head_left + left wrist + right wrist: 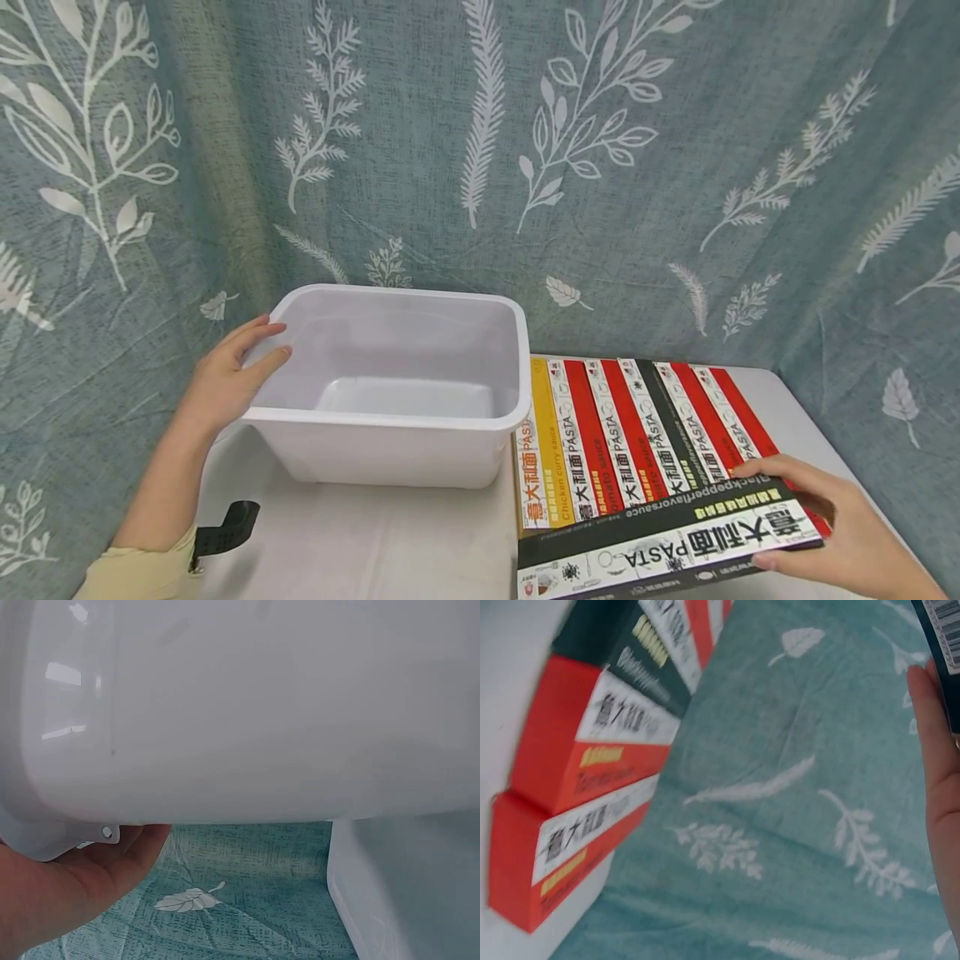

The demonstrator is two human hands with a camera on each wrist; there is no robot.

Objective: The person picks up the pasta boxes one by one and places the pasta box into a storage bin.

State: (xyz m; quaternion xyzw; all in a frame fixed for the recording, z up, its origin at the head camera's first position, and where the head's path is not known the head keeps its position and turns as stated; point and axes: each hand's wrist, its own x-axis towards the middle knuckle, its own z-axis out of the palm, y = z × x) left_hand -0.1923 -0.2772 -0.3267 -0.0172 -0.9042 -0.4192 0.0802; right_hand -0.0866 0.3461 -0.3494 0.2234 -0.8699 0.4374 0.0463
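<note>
A white plastic tub point(390, 454) stands on the table with nothing in it. My left hand point(232, 375) grips its rim at the far left corner; in the left wrist view the fingers point(139, 859) go partly out of sight behind the rim. With my right hand point(840, 517), thumb on the near side and fingers across the far edge, I hold a black pasta box point(667, 542) by its right end. It is tilted, its lettering upside down, over the near ends of a row of red, yellow and black pasta boxes point(645, 442).
The row of boxes lies close beside the tub's right wall. White table point(360, 542) shows in front of the tub. A patterned teal curtain point(420, 167) hangs behind and at both sides. A black strap point(228, 529) sticks out from my left wrist.
</note>
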